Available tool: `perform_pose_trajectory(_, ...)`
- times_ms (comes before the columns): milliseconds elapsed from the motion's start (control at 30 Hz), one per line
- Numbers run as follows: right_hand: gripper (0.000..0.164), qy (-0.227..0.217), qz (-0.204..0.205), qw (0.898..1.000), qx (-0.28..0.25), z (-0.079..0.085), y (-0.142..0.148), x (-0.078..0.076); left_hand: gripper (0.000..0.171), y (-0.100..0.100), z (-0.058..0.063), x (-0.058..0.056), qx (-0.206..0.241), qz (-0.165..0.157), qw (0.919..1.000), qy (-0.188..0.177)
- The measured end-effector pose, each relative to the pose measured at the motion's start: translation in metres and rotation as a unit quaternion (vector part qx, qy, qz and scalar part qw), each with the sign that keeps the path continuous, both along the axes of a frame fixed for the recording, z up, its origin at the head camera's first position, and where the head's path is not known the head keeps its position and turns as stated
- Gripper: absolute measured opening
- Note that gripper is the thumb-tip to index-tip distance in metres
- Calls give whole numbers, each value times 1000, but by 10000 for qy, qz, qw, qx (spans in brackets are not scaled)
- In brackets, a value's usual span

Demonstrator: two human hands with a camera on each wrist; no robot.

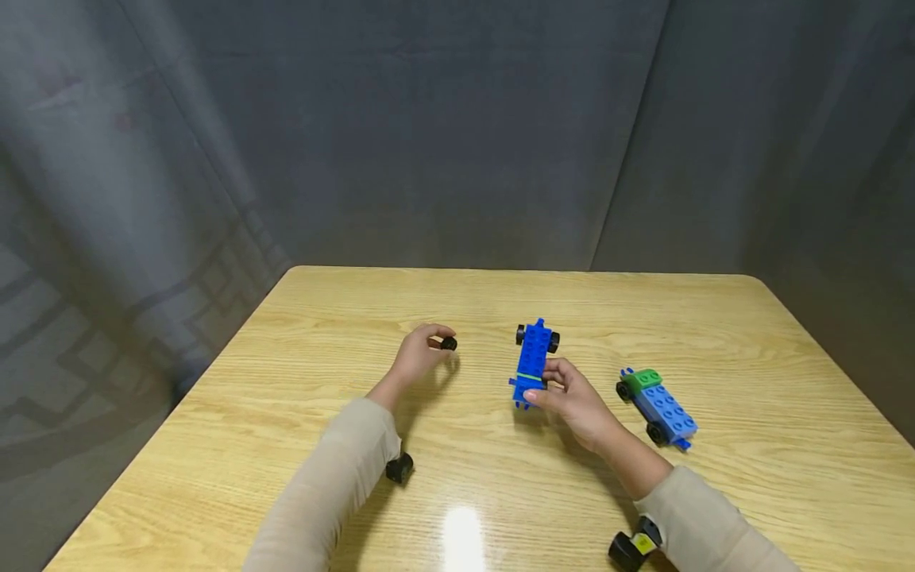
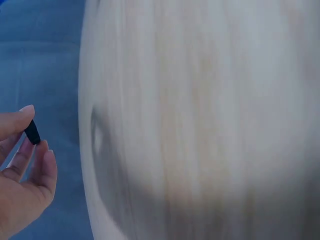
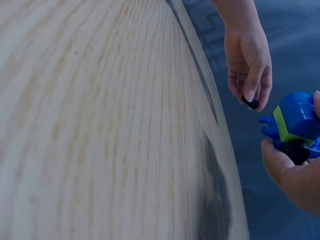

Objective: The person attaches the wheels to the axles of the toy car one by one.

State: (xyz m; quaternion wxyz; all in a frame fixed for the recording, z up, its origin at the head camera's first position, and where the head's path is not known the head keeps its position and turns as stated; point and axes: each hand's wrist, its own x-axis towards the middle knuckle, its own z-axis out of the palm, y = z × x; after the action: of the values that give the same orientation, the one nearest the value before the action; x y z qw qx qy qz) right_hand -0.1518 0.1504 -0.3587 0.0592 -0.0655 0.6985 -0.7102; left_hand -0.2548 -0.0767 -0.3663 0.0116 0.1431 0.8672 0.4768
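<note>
In the head view my left hand (image 1: 418, 357) pinches a small black toy wheel (image 1: 449, 344) above the table. The left wrist view shows this wheel (image 2: 32, 133) edge-on between thumb and fingers. My right hand (image 1: 577, 405) grips a blue toy vehicle (image 1: 533, 353) by its near end, thumb on top. Two black wheels sit at the vehicle's far end, and a bare blue peg sticks out at its near left. A yellow-green band crosses the blue body (image 3: 298, 116) in the right wrist view, where a black wheel (image 3: 296, 152) shows beside the fingers.
A second toy vehicle (image 1: 665, 411), with light blue and green bricks and black wheels, rests on the wooden table (image 1: 772, 357) to the right of my right hand. Grey curtains (image 1: 443, 143) hang behind the table's far edge.
</note>
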Motion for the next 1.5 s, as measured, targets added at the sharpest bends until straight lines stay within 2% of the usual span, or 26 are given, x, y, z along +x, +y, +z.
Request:
perform_pose_trajectory(233,46,-6,-107,9999,-58,0,-3,2,31,8,3,16,516,-219,9982,-223)
perform_pose_trajectory(400,46,24,-207,9998,-12,3,-4,4,31,13,4,23,835,-334,9951,-415)
perform_pose_trajectory(600,47,80,-119,9999,-62,3,-4,4,30,15,9,33,959,-438,9927,-585)
perform_pose_trajectory(1067,48,16,-105,9999,-97,6,-7,6,32,22,12,49,1608,-1031,9762,-1023)
perform_pose_trajectory(1333,45,48,-90,9996,-253,6,-9,8,31,25,31,67,1698,-1267,9711,-1099)
perform_pose_trajectory(1500,45,135,-45,9995,-292,5,-8,8,31,28,33,71,1723,-1273,9706,-1097)
